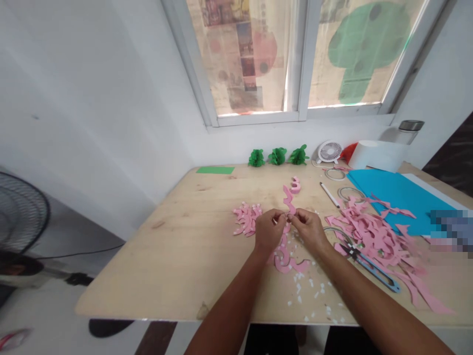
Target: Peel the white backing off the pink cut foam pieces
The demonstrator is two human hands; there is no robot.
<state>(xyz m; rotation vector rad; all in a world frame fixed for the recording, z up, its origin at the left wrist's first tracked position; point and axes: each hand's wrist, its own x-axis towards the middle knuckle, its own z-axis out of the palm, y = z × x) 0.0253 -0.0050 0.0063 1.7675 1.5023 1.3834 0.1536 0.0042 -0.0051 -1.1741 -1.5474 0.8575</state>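
Note:
My left hand and my right hand meet over the middle of the wooden table, fingers pinched together on a pink foam cut-out strip that sticks up and away between them. A small pale stick shows at the left fingertips. Under my wrists lie more pink foam shapes. A pile of small pink pieces lies just left of my left hand.
Pink foam scraps and scissors lie to the right, beside a blue sheet, tape rings and a pen. White bits litter the front edge. Green paper balls, a small fan and a green card line the back.

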